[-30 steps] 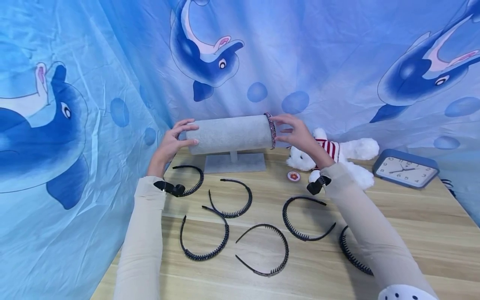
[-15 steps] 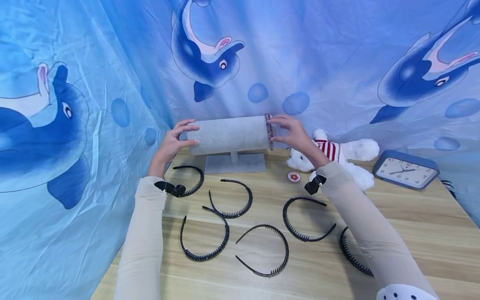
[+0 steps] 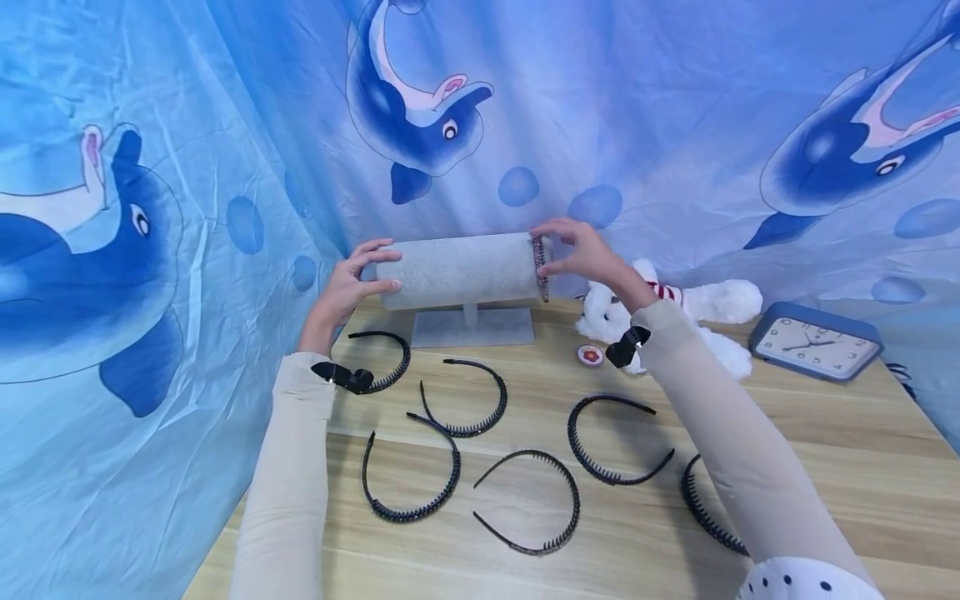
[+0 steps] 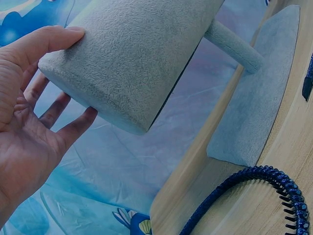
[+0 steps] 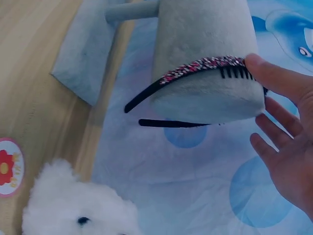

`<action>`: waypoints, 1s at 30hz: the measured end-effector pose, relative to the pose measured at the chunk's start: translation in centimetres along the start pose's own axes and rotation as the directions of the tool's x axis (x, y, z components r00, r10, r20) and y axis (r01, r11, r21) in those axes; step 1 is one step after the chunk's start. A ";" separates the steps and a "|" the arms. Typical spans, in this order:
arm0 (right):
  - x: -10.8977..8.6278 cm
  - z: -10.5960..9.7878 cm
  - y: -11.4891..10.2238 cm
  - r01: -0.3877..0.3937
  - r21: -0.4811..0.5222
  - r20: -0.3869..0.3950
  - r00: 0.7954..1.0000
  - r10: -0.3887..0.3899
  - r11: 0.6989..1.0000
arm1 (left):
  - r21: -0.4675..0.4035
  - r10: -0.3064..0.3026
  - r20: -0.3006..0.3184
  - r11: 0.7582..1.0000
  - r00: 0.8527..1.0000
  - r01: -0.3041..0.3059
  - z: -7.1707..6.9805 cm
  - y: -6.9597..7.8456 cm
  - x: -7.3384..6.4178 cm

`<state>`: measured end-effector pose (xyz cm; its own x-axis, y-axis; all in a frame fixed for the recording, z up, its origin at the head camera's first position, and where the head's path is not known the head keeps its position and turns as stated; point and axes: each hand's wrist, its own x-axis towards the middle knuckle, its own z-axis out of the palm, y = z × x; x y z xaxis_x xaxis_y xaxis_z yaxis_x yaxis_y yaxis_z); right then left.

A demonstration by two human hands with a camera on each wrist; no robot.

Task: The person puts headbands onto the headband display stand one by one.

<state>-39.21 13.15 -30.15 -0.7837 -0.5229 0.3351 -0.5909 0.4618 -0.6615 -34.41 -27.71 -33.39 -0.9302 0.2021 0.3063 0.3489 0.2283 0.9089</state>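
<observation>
A grey fabric-covered display stand (image 3: 461, 268), a horizontal roll on a post and flat base, stands at the back of the table. My left hand (image 3: 343, 287) grips the roll's left end, thumb on the near side and fingers around the edge, as the left wrist view (image 4: 29, 98) also has it. Around the right end sits a headband (image 5: 205, 63) with pink and silver sparkles and black comb teeth. My right hand (image 3: 587, 252) pinches it, thumb on the near side; in the right wrist view its black tips stick out below the roll.
Several dark toothed headbands lie on the wooden table, among them one at the front middle (image 3: 576, 500) and one on the right (image 3: 573, 442). A white plush toy (image 3: 723, 300), a round flower badge (image 3: 590, 356) and a blue clock (image 3: 817, 342) are at the right.
The sparkly headband has shifted slightly left onto the roll's right end, and my right hand has moved left with it. My left hand stays on the roll's left end.
</observation>
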 end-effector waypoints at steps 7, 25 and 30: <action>0.8 -1.0 -0.4 -0.040 -0.041 0.116 0.992 0.045 0.998 | -0.003 -0.003 -0.004 1.000 1.000 0.003 0.1 -0.2 0.1; 1.9 -0.1 -0.5 -0.065 -0.075 0.093 0.993 0.072 0.995 | 0.003 0.004 -0.005 1.000 1.000 -0.004 0.0 0.2 0.1; 1.8 -0.1 -0.7 -0.043 -0.109 0.127 0.990 0.056 0.993 | 0.007 0.005 0.000 1.000 1.000 -0.005 0.0 -0.1 0.1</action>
<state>-40.24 11.95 -29.01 -0.7852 -0.5829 0.2092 -0.5745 0.5592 -0.5977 -34.57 -27.74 -33.38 -0.9286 0.2028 0.3107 0.3540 0.2342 0.9054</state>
